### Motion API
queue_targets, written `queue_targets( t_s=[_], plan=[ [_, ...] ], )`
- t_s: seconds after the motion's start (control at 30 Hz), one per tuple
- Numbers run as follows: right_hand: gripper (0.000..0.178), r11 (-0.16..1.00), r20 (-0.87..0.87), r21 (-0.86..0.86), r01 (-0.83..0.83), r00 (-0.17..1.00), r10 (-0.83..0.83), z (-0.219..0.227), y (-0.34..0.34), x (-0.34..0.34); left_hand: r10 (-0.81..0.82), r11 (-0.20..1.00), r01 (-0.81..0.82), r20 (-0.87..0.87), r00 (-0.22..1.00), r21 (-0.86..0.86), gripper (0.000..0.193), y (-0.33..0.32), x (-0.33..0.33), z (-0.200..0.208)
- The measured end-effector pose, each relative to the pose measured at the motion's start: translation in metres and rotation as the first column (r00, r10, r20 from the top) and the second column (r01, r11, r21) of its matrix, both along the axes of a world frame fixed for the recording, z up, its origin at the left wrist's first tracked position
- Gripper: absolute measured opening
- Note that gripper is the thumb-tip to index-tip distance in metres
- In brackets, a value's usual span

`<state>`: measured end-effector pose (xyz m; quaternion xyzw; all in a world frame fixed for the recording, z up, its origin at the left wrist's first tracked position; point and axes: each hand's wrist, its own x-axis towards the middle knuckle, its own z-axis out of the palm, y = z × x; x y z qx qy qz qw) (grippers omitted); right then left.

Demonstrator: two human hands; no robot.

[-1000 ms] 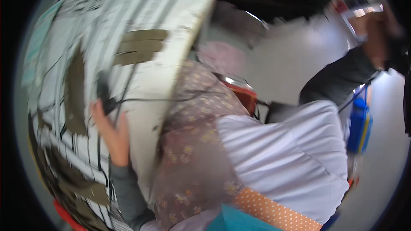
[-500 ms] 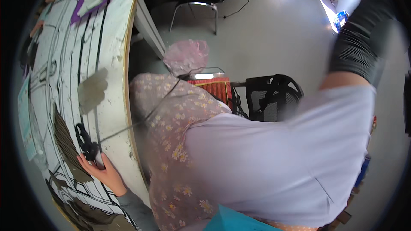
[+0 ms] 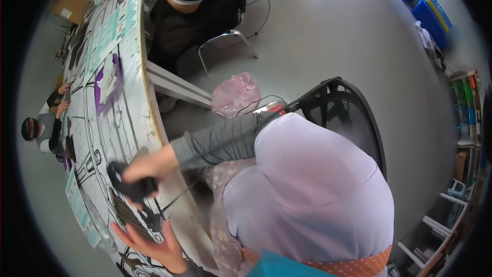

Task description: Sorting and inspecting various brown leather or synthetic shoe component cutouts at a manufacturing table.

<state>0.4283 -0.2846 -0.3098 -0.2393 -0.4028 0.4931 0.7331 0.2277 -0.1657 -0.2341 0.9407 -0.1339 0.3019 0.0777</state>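
Observation:
My right hand (image 3: 149, 166), blurred by motion, reaches over the table edge in a striped sleeve. Its fingers are closed on a black looped thing (image 3: 132, 187), with one digit at the loop; its kind is too smeared to tell. Below it my left hand (image 3: 156, 246) hovers near the table edge, fingers spread and holding nothing. Between the two hands lies a second small black piece (image 3: 150, 219), close to the left fingertips. A thin dark cord (image 3: 179, 195) runs from there over the edge toward my lap. Partly under the hands is an olive-brown striped flat piece (image 3: 123, 209).
The white table (image 3: 134, 118) bears black line drawings. A purple tray (image 3: 117, 64) with pale cloth stands farther along it, near printed sheets (image 3: 110, 33). One person sits beyond the tray, another across the table. A mesh chair (image 3: 353, 118) and pink plastic bag (image 3: 237, 95) are beside me.
My right arm has swung from the far right to the table, and its hand now holds the black looped thing. My left hand has come off it and opened. The view has shifted.

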Motion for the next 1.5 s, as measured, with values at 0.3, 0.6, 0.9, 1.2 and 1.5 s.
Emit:
queue_targets(
  t_s=[0.3, 0.6, 0.9, 1.2, 1.5],
  plan=[
    [0.047, 0.975, -0.250, 0.108, 0.195, 0.954, -0.163, -0.027, -0.004, -0.021, -0.080, 0.997, 0.076, -0.198, 0.977, -0.031, 0.060, -0.054, 0.077, 0.020],
    [0.080, 0.572, 0.063, 0.145, 0.807, 0.570, -0.819, -0.015, -0.088, -0.061, 0.018, 0.999, -0.020, 0.056, 0.998, 0.031, 0.033, -0.060, 0.151, 0.063],
    [0.037, -0.336, -0.291, -0.449, 0.828, -0.491, -0.821, 0.006, -0.296, 0.009, -0.027, 0.998, 0.021, 0.091, 0.995, 0.064, 0.031, -0.074, 0.193, 0.027],
    [0.023, 0.393, -0.268, -0.216, 0.894, 0.333, -0.904, 0.045, -0.432, 0.095, -0.177, 0.976, 0.150, -0.173, 0.969, -0.155, 0.032, -0.130, 0.189, -0.007],
    [0.040, 0.321, -0.106, -0.691, 0.647, 0.349, -0.931, 0.032, -0.421, 0.124, -0.238, 0.962, 0.196, -0.226, 0.945, -0.192, 0.031, -0.141, 0.204, -0.016]
  ],
)
